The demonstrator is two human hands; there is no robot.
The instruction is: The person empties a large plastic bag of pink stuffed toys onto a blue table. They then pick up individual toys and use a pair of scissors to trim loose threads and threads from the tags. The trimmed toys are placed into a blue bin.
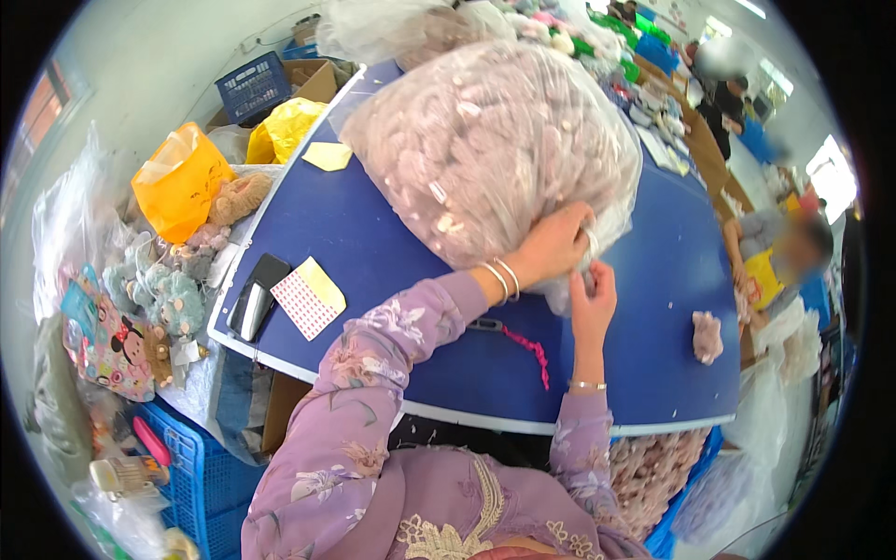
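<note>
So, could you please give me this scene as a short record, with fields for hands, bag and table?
Left hand: gripping the gathered end of the bag
Right hand: at that same end; exact hold unclear
Bag contents: pinkish plush pieces
Table: blue, pale-edged
Table, left: red-marked sheet, black phone-like object
Table, near front edge: pink cord
Table, right: small plush piece

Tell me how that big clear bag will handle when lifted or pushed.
The clear bag would likely sag, since its film looks thin and wrinkled. Packed with fluffy pink plush pieces, it is probably light for its bulk. Its rounded sides may let it roll slightly.
</note>
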